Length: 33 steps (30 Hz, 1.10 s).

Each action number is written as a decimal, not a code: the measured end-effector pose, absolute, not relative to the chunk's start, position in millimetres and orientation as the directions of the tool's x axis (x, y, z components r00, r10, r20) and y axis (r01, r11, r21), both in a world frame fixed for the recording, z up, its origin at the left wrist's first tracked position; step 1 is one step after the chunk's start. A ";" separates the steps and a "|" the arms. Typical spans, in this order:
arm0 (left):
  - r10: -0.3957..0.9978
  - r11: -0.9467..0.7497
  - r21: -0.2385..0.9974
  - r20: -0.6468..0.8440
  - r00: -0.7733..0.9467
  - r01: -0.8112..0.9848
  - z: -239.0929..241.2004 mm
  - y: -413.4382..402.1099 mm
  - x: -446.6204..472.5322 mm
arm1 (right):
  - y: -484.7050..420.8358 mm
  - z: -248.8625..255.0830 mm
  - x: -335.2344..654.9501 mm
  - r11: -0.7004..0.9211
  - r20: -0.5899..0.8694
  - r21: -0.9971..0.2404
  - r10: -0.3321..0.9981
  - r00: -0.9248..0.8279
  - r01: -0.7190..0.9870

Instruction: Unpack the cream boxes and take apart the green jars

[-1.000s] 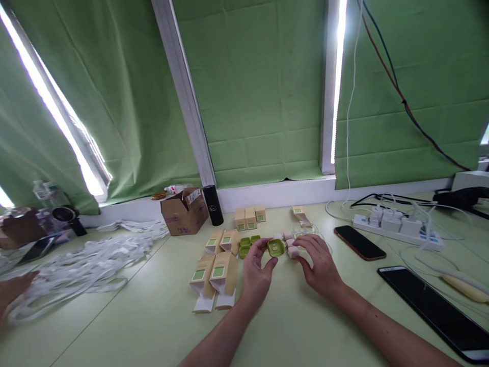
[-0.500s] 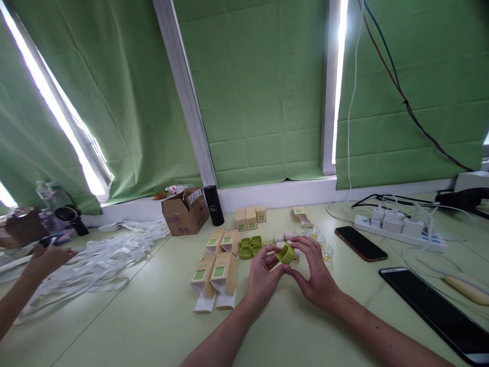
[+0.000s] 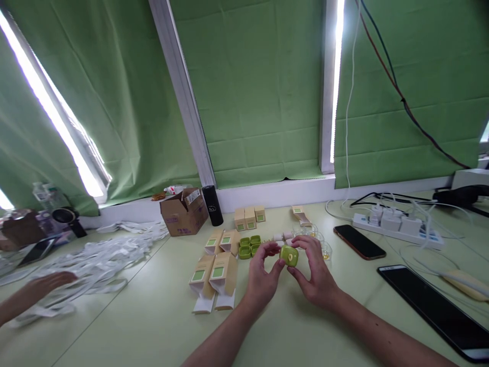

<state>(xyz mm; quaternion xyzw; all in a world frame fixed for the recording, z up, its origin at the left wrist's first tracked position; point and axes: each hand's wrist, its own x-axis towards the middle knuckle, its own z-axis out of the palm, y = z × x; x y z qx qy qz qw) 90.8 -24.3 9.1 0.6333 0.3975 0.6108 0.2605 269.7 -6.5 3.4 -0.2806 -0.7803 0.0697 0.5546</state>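
Note:
Both my hands hold one small green case (image 3: 289,255) just above the pale green table (image 3: 153,326). My left hand (image 3: 263,278) pinches its left side with thumb and fingers. My right hand (image 3: 315,275) grips its right side, fingers curled round it. Behind the hands lie more green cases (image 3: 249,245), small pink and white pieces (image 3: 284,236) and clear round lids (image 3: 324,250). To the left lie tan cardboard boxes (image 3: 214,278) with green labels, some with open flaps.
A brown carton (image 3: 184,211) and a black cylinder (image 3: 213,205) stand by the window sill. Two phones (image 3: 359,242) and a power strip (image 3: 397,227) with cables lie at right. White straps (image 3: 87,257) are heaped at left, where another person's hand (image 3: 46,283) rests.
My right hand left the pieces on the table and joined the left on the green case, which was turned over. The other person's hand moved across the straps.

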 end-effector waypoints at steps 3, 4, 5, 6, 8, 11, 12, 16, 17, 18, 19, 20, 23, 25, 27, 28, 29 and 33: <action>0.764 -0.588 0.745 0.639 -0.085 0.316 12.7 -28.0 88.8 | -7.0 3.9 270.3 0.836 0.821 -0.420 0.516 -0.245 0.353; 0.741 -0.608 0.717 0.667 -0.081 0.342 13.9 -29.2 88.7 | -6.8 3.6 270.5 0.837 0.820 -0.420 0.516 -0.248 0.351; 0.717 -0.630 0.688 0.694 -0.071 0.359 15.0 -30.2 88.8 | -6.4 3.1 270.7 0.838 0.820 -0.419 0.515 -0.251 0.349; 0.695 -0.652 0.663 0.717 -0.060 0.368 16.0 -30.9 89.1 | -5.9 2.6 270.8 0.839 0.820 -0.419 0.514 -0.252 0.347; 0.666 -0.682 0.629 0.745 -0.039 0.372 17.3 -31.9 89.7 | -4.9 1.4 271.1 0.841 0.820 -0.418 0.512 -0.257 0.343; 0.673 -0.684 0.631 0.740 -0.017 0.367 18.4 -32.8 90.3 | -4.5 0.9 271.3 0.843 0.816 -0.420 0.513 -0.268 0.335; 0.682 -0.679 0.638 0.731 -0.009 0.362 18.7 -33.1 90.4 | -4.8 1.2 271.3 0.844 0.814 -0.421 0.513 -0.272 0.332; 0.710 -0.665 0.661 0.704 0.021 0.347 19.8 -33.9 90.9 | -6.8 2.7 271.3 0.848 0.806 -0.428 0.515 -0.293 0.314; 0.713 -0.664 0.664 0.701 0.023 0.343 20.0 -33.9 91.1 | -7.1 2.7 271.3 0.847 0.803 -0.432 0.518 -0.294 0.310; 0.714 -0.664 0.667 0.700 0.023 0.339 20.2 -33.7 91.2 | -7.3 2.4 271.3 0.845 0.800 -0.438 0.522 -0.295 0.307; 0.714 -0.665 0.669 0.700 0.018 0.333 20.3 -33.6 91.4 | -7.4 1.8 271.4 0.842 0.797 -0.444 0.527 -0.295 0.305; 0.712 -0.666 0.670 0.702 0.011 0.328 20.5 -33.4 91.5 | -7.2 1.0 271.4 0.840 0.795 -0.449 0.531 -0.294 0.304; 0.710 -0.666 0.675 0.704 -0.008 0.319 21.0 -33.2 91.4 | -6.3 -1.3 271.6 0.834 0.793 -0.456 0.540 -0.284 0.312; 0.710 -0.663 0.675 0.704 -0.014 0.324 21.2 -33.5 91.1 | -6.1 -1.7 271.7 0.829 0.792 -0.460 0.545 -0.275 0.319; 0.709 -0.661 0.673 0.705 -0.017 0.332 21.0 -33.7 90.7 | -6.4 -1.0 271.6 0.827 0.788 -0.467 0.550 -0.276 0.314; 0.709 -0.659 0.672 0.704 -0.017 0.337 20.8 -33.7 90.6 | -6.7 -0.5 271.5 0.827 0.786 -0.470 0.551 -0.282 0.307; 0.710 -0.657 0.671 0.704 -0.017 0.342 20.5 -33.6 90.5 | -7.1 0.2 271.4 0.829 0.783 -0.474 0.551 -0.289 0.298; 0.715 -0.646 0.670 0.699 -0.019 0.366 18.5 -32.7 90.4 | -8.4 1.4 270.7 0.829 0.774 -0.489 0.556 -0.304 0.270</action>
